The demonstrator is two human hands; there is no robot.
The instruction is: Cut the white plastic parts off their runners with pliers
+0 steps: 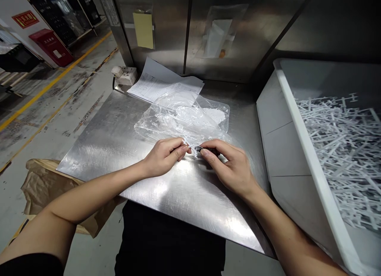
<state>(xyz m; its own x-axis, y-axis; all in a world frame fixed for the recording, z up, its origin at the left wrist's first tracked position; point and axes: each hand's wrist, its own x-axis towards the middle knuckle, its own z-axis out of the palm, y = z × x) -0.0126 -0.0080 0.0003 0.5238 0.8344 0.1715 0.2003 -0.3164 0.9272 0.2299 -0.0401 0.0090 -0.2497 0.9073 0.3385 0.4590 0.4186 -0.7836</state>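
My left hand (167,156) is closed, pinching a thin, branching white plastic sprue (193,150) between thumb and fingertips. Facing it, my right hand (230,161) is closed around a small dark tool with a metal tip (199,148). That tip meets the sprue or lies right beside it; most of the tool is hidden by my fingers, so its kind is unclear. Just beyond both hands, a clear plastic bag (166,119) lies spread on the metal table (172,192). Many small white pieces (216,115) are heaped in the bag.
At my right stands a large white bin (300,145), its rim above table height, with a pile of white sprues (345,161) inside. Printed papers (157,81) and a power socket (126,75) sit at the back. A brown paper sack (47,184) is on the floor at left.
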